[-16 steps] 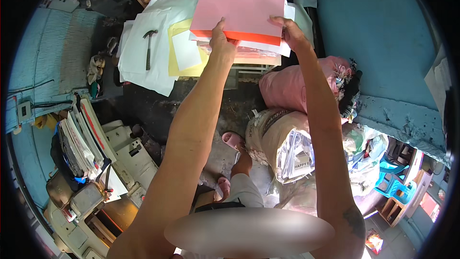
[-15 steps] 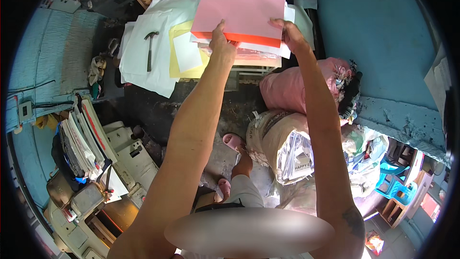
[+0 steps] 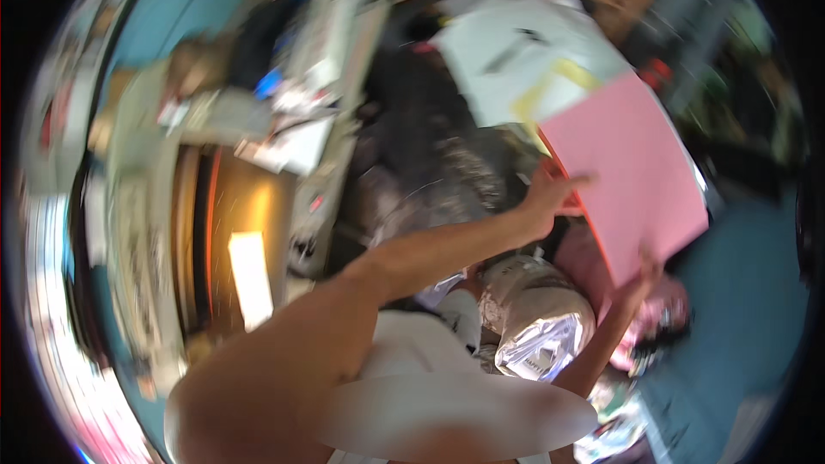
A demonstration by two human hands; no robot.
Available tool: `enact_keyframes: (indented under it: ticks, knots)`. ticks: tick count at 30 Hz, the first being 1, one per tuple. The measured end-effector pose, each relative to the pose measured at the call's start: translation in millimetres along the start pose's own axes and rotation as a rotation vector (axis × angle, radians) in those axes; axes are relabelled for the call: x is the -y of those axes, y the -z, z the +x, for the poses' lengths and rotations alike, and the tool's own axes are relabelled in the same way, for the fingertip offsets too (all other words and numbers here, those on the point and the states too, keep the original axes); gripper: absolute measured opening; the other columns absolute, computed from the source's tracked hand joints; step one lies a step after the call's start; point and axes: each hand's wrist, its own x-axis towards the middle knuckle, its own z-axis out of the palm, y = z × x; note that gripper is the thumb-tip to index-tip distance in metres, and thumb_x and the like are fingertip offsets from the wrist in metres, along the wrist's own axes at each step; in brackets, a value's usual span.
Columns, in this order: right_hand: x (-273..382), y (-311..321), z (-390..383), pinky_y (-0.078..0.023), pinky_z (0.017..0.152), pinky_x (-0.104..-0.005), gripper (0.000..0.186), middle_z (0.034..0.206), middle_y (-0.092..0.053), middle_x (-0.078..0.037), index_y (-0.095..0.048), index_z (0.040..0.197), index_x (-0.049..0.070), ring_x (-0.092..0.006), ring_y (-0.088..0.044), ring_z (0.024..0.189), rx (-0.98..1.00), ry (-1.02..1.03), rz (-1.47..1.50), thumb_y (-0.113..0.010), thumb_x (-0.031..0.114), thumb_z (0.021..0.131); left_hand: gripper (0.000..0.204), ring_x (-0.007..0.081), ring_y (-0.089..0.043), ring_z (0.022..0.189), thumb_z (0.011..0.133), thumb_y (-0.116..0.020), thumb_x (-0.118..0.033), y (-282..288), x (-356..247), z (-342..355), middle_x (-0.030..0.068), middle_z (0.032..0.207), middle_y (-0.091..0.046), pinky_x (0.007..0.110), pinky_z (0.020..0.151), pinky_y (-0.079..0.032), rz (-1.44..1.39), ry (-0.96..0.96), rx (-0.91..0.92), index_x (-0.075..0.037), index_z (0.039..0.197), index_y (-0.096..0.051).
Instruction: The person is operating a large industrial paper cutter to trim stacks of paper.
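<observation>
A thick stack of pink paper (image 3: 634,167) with an orange edge is held up on the right side. My left hand (image 3: 550,199) grips its near left edge, thumb on top and fingers beneath. At the lower corner my right hand (image 3: 638,282) holds the stack too, blurred by motion, its fingers partly hidden. Beyond the stack lie white sheets (image 3: 481,43) bearing a hammer (image 3: 511,50), smeared by motion. Part of a yellow sheet (image 3: 571,75) shows beside the stack.
A machine with an orange-lit opening (image 3: 249,198) stands at the left, papers piled above it. Stuffed sacks, one whitish (image 3: 537,292) and one pink (image 3: 666,305), sit below the stack. A blue wall (image 3: 739,292) rises at the right.
The view has swung left, so the table and pink stack now appear further right and turned. Both hands keep hold of the stack. The lit machine shows more fully.
</observation>
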Motion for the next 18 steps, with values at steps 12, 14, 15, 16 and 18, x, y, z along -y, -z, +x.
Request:
enact_keyframes:
  ticks: [12, 14, 15, 16, 18]
  knots:
    - [7.6, -246.8, -263.0, -0.042, 0.099, -0.0358, 0.060, 0.125, -0.052, -0.013, -0.043, 0.135, 0.000, -0.0228, -0.052, 0.115, 0.969, -0.579, 0.062, -0.065, 0.005, 0.080, 0.048, 0.0172, -0.067, 0.092, 0.085, -0.076, -0.019, 277.3, -24.2, -337.8, 0.0018, 0.112, -0.067, 0.032, 0.074, -0.055, -0.296, -0.266, -0.717, -0.015, 0.127, -0.053]
    - [-19.9, -291.5, -284.1, -0.040, 0.105, -0.0381, 0.067, 0.131, -0.051, -0.012, -0.039, 0.142, -0.002, -0.0242, -0.051, 0.121, 1.278, -0.415, 0.011, -0.067, 0.008, 0.082, 0.044, 0.0172, -0.067, 0.090, 0.086, -0.075, -0.020, 303.2, -19.6, -369.1, 0.0017, 0.111, -0.067, 0.032, 0.073, -0.054, -0.382, -0.438, -0.852, -0.015, 0.125, -0.054]
    - [-24.9, -317.2, -300.3, -0.040, 0.105, -0.0372, 0.067, 0.131, -0.052, -0.012, -0.039, 0.142, -0.002, -0.0233, -0.051, 0.122, 1.380, -0.417, -0.011, -0.067, 0.008, 0.082, 0.042, 0.0175, -0.067, 0.090, 0.087, -0.074, -0.021, 317.6, -20.7, -384.2, 0.0017, 0.110, -0.067, 0.031, 0.072, -0.055, -0.434, -0.488, -0.913, -0.014, 0.124, -0.055]
    - [-29.7, -344.0, -321.0, -0.040, 0.104, -0.0364, 0.067, 0.130, -0.052, -0.012, -0.040, 0.142, -0.002, -0.0225, -0.051, 0.122, 1.477, -0.421, -0.032, -0.068, 0.009, 0.082, 0.043, 0.0182, -0.067, 0.088, 0.087, -0.075, -0.022, 337.1, -20.6, -399.1, 0.0029, 0.109, -0.067, 0.031, 0.072, -0.055, -0.466, -0.525, -0.966, -0.013, 0.124, -0.055]
    - [-39.5, -397.5, -368.8, -0.040, 0.104, -0.0350, 0.063, 0.124, -0.054, -0.011, -0.043, 0.135, -0.004, -0.0211, -0.052, 0.118, 1.599, -0.438, -0.050, -0.071, 0.009, 0.081, 0.044, 0.0189, -0.067, 0.087, 0.086, -0.075, -0.023, 372.5, -28.2, -428.5, 0.0040, 0.109, -0.066, 0.032, 0.073, -0.055, -0.518, -0.659, -1.047, -0.012, 0.124, -0.055]
